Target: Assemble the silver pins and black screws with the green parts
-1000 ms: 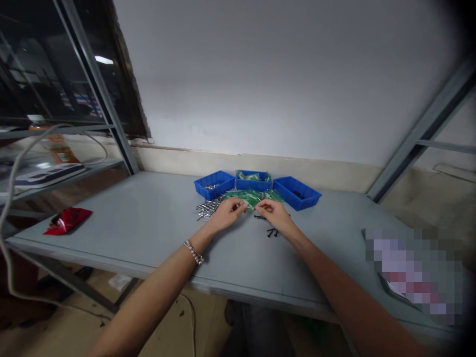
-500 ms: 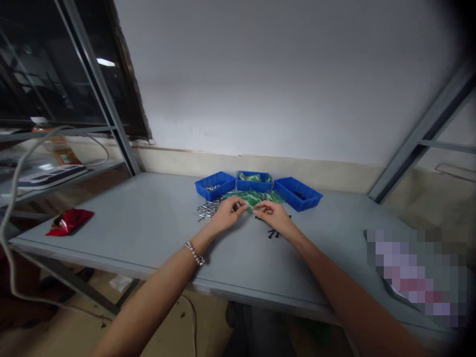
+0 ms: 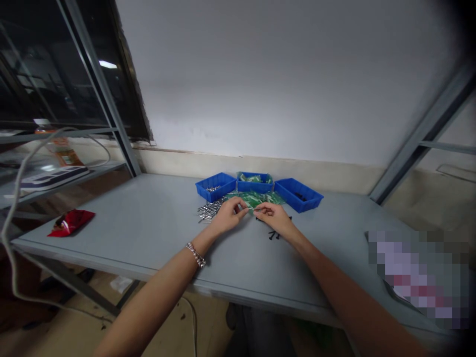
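Observation:
My left hand [image 3: 230, 215] and my right hand [image 3: 275, 217] meet closely over the table, fingertips pinched. A thin, small piece shows at the right fingertips, too small to name; what the left fingers pinch is hidden. Just behind them lie green plastic bags [image 3: 253, 199]. A pile of silver metal pins or screws [image 3: 208, 211] sits beside my left hand. Several black screws [image 3: 274, 235] lie near my right hand, partly under it.
Three blue bins stand along the back: a left bin [image 3: 210, 195] with small metal parts, a middle bin [image 3: 255, 187] with green-and-white packets, a right bin [image 3: 299, 202] with dark parts. A red packet [image 3: 71, 222] lies left. A bottle [image 3: 67, 154] stands on the side shelf.
Both hands stay almost in the same place, fingertips still close together. The whole view has shifted very slightly.

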The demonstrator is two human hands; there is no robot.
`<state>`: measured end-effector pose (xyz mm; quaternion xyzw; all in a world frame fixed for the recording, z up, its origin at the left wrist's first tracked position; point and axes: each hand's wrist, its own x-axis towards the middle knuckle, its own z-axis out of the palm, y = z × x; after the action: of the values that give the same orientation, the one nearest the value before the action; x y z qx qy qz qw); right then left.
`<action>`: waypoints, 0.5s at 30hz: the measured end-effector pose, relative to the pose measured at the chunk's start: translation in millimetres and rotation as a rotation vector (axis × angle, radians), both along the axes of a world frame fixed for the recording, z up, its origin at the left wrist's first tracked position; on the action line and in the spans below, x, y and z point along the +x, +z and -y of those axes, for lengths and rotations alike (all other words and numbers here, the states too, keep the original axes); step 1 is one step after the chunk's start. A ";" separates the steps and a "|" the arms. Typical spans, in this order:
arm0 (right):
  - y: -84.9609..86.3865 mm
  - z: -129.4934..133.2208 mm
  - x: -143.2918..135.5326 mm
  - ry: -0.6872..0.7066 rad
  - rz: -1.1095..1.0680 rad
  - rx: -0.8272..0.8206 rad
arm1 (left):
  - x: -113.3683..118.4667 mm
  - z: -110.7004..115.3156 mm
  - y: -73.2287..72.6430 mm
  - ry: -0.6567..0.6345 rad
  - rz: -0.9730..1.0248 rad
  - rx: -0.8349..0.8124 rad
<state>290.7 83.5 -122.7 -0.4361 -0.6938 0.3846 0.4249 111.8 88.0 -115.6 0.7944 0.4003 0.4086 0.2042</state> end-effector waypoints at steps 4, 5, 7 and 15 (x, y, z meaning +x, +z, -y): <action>0.8 0.6 -0.6 -0.011 0.018 0.004 | 0.4 0.3 -0.7 -0.002 0.001 0.002; 0.8 0.6 -0.7 -0.013 0.024 0.002 | 0.4 0.2 -0.9 -0.002 0.003 0.003; 0.3 0.4 -0.8 -0.019 0.028 0.004 | 0.3 0.1 -1.4 -0.003 0.007 0.006; -3.6 -1.9 0.2 0.002 0.008 0.018 | -0.3 -0.8 -2.7 -0.040 0.014 0.018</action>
<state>290.9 85.4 -126.4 -0.4332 -0.6994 0.3772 0.4254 111.4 88.7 -118.2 0.8013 0.3789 0.4136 0.2080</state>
